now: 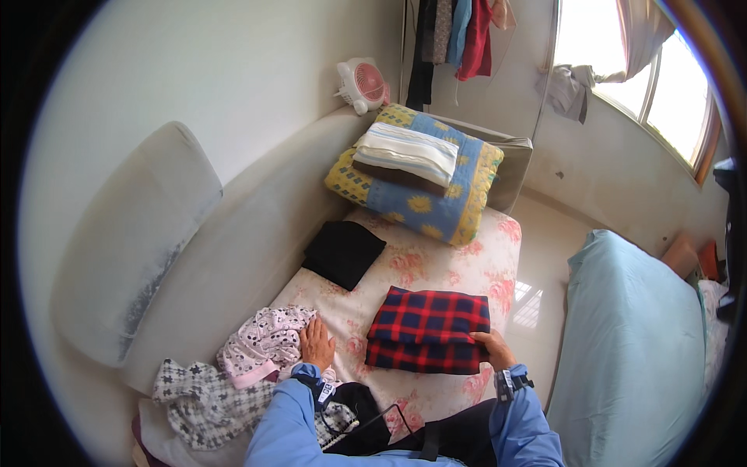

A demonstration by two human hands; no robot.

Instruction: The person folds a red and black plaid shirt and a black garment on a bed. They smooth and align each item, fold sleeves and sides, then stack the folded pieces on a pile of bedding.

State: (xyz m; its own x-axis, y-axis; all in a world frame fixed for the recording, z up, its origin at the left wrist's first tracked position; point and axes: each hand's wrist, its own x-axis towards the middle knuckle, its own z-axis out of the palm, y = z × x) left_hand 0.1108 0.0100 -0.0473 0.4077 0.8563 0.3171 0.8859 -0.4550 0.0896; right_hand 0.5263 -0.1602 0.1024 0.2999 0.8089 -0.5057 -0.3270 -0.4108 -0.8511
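Note:
A red and navy plaid cloth (427, 331), folded into a thick rectangle, lies on the flowered sofa seat in front of me. My right hand (496, 349) is closed on its right edge, with the fingers on top. To the left, my left hand (317, 345) rests flat with the fingers stretched out, at the edge of a crumpled pink garment with dark prints (261, 342). Nearer me on that side is a loose grey and white patterned garment (204, 405), partly hidden by my sleeve. A folded black garment (344, 254) lies beyond my left hand, by the backrest.
At the far end, a folded blue and yellow quilt (420, 204) carries a folded striped white cloth (408, 152). A pink and white fan (364, 84) stands behind it. Light blue fabric covers a long piece of furniture (634, 335) on the right. Clothes (472, 39) hang at the back.

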